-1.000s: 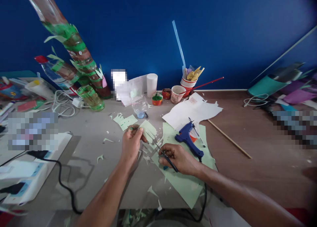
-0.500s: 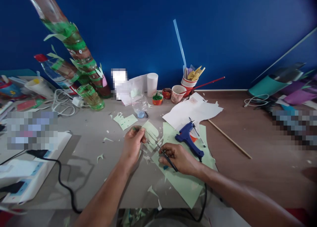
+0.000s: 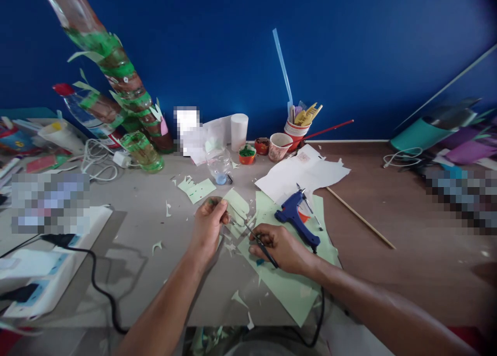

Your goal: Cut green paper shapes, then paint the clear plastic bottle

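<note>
My left hand (image 3: 209,222) pinches a small piece of pale green paper (image 3: 236,203) between thumb and fingers, its free end cut into rounded strips. Just right of it, my right hand (image 3: 277,246) is closed round a slim black-handled craft knife (image 3: 266,251). The knife's narrow metal tip points up and left at the paper's lower edge; whether it touches is unclear. Under my right hand lies a larger pale green sheet (image 3: 301,296). A blue hot glue gun (image 3: 297,218) rests on that sheet. Pale green offcuts (image 3: 230,248) are scattered below the held piece.
Behind my hands stand a cut clear bottle (image 3: 218,164), paint pots (image 3: 247,154) and cups (image 3: 279,146). A painted bottle structure (image 3: 130,86) leans at the left. A power strip (image 3: 77,262) lies nearer. White paper (image 3: 303,174) and a wooden stick (image 3: 361,218) lie right.
The knife's tip has drawn back right and down from across the held paper to its lower edge. A paper scrap left of my left hand now lies differently. Both hands keep their hold.
</note>
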The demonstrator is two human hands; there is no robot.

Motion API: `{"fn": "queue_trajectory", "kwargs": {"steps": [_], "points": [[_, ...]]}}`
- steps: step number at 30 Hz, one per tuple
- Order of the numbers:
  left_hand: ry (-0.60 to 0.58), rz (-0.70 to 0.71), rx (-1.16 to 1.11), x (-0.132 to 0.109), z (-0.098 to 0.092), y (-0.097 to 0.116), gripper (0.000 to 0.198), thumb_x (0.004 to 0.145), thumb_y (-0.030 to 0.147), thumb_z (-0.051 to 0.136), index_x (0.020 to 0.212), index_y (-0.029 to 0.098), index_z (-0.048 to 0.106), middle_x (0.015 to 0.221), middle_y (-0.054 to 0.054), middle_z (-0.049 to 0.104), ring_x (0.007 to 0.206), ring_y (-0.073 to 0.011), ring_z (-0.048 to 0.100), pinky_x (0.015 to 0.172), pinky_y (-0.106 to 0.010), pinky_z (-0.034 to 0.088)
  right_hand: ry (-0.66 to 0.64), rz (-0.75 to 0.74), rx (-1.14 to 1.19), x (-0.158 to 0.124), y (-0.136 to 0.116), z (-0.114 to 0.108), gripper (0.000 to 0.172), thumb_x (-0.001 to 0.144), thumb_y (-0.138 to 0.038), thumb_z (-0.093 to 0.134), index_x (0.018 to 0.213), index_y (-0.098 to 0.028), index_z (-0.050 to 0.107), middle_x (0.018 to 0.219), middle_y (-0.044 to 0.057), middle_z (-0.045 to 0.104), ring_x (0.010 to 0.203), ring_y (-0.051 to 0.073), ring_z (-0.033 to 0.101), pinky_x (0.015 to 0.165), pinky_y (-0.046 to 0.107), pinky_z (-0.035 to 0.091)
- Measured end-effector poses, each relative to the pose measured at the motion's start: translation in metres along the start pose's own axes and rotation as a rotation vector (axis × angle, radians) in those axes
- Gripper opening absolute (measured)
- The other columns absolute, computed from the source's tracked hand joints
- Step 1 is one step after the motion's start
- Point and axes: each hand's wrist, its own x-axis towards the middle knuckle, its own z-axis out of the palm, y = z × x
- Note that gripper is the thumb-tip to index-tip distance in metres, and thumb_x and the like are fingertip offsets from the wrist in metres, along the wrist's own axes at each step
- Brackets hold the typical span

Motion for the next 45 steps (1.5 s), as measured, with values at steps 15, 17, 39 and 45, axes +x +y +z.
{"fn": "queue_trajectory", "kwargs": {"steps": [15, 17, 39, 45], "points": [[-0.003, 0.015, 0.001, 0.002, -0.002, -0.003, 0.027, 0.069, 0.034, 0.076, 0.066, 0.017, 0.056, 0.049, 0.007, 0.05, 0.044, -0.0057, 0.044, 0.048, -0.019, 0.034, 0.016, -0.016, -0.039, 0.0, 0.0, -0.001, 0.017, 0.079, -0.032, 0.063, 0.085, -0.016, 0.06, 0.055, -0.006, 0.041, 0.05, 0.008, 0.033, 0.046, 0.021, 0.024], [-0.002, 0.014, 0.005, 0.002, -0.002, -0.002, 0.027, 0.069, 0.034, 0.076, 0.066, 0.017, 0.055, 0.049, 0.007, 0.049, 0.044, -0.0056, 0.044, 0.048, -0.019, 0.035, 0.019, -0.021, -0.042, 0.0, 0.001, -0.001, 0.017, 0.079, -0.032, 0.062, 0.085, -0.016, 0.06, 0.055, -0.006, 0.041, 0.05, 0.008, 0.033, 0.046, 0.02, 0.024], [0.063, -0.016, -0.187, 0.009, -0.007, 0.003, 0.024, 0.067, 0.028, 0.078, 0.07, 0.018, 0.057, 0.051, 0.008, 0.05, 0.045, -0.0048, 0.044, 0.051, -0.019, 0.038, -0.035, 0.069, 0.118, -0.003, -0.017, -0.006, 0.027, 0.069, -0.034, 0.07, 0.085, -0.015, 0.06, 0.054, -0.007, 0.04, 0.051, 0.009, 0.034, 0.049, 0.022, 0.026], [0.084, -0.013, -0.199, 0.01, -0.006, 0.006, 0.027, 0.064, 0.028, 0.079, 0.067, 0.018, 0.054, 0.05, 0.009, 0.047, 0.045, -0.0042, 0.04, 0.052, -0.019, 0.039, -0.029, 0.075, 0.159, -0.003, -0.018, -0.009, 0.032, 0.068, -0.041, 0.073, 0.082, -0.016, 0.058, 0.054, -0.007, 0.038, 0.05, 0.008, 0.032, 0.049, 0.022, 0.025]]}}
